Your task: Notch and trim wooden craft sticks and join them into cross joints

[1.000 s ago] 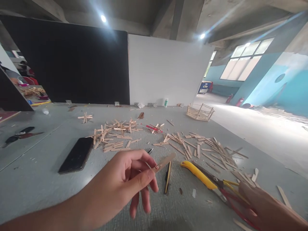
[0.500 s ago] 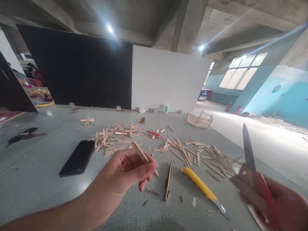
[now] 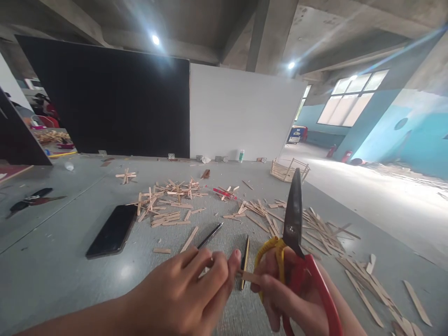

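My left hand (image 3: 196,287), closed with its back toward me, grips a flat wooden craft stick (image 3: 250,277). The stick's other end is pinched by the thumb and fingers of my right hand (image 3: 290,284). Red-handled scissors (image 3: 294,219) are also in my right hand, their dark blades together and pointing up. A yellow loop shows around the right fingers. Just behind the stick lies a yellow-and-black pen (image 3: 245,256). A dark pen (image 3: 212,233) lies beyond my left knuckles, beside a loose craft stick (image 3: 189,239).
A black phone (image 3: 112,231) lies at left, with black-handled scissors (image 3: 33,200) farther out. Craft sticks (image 3: 168,217) are scattered across the grey table (image 3: 70,224), with more at right (image 3: 371,280). A small stick frame (image 3: 280,171) stands behind. Black and white panels (image 3: 245,112) border the back.
My right hand has come in from the right with the scissors and now meets my left hand at the stick. My left hand has turned over, back toward me. The yellow cutter is now largely hidden.
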The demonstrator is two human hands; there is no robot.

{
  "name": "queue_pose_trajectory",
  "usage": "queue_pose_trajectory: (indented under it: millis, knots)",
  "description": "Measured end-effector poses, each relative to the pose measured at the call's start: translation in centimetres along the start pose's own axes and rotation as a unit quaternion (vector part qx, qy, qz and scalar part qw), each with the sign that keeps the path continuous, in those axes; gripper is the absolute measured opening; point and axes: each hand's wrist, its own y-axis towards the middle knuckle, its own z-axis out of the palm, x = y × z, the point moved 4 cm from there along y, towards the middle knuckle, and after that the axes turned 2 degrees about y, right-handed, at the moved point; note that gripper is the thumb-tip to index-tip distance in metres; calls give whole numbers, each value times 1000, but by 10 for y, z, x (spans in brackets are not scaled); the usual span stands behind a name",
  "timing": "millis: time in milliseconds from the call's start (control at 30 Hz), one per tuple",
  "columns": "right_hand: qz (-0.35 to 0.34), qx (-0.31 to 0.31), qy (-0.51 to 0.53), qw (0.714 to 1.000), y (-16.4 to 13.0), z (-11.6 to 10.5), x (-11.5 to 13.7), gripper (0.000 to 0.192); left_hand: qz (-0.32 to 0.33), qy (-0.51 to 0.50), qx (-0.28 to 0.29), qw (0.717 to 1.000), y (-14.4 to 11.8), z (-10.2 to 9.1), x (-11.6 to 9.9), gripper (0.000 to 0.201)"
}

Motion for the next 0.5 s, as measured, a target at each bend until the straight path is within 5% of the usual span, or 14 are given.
queue_pose_trajectory:
  millis: [133, 233, 300, 400, 500]
  knots:
    - [29, -42, 27, 998, 0, 5, -2, 43, -10, -38, 6, 999, 8, -4, -4, 22]
    - [15, -73, 22, 997, -4, 6, 1, 44, -156, -215, 67, 962, 12, -1, 4, 26]
    - [6, -100, 4, 995, -8, 4, 4, 43, -290, -367, 153, 871, 11, 7, 9, 37]
    - [-33, -159, -39, 986, -12, -4, 8, 41, -468, -507, 275, 670, 6, 15, 8, 48]
    - [-94, -157, -71, 981, -10, -11, 3, 40, -558, -588, 255, 527, 5, 15, 5, 45]
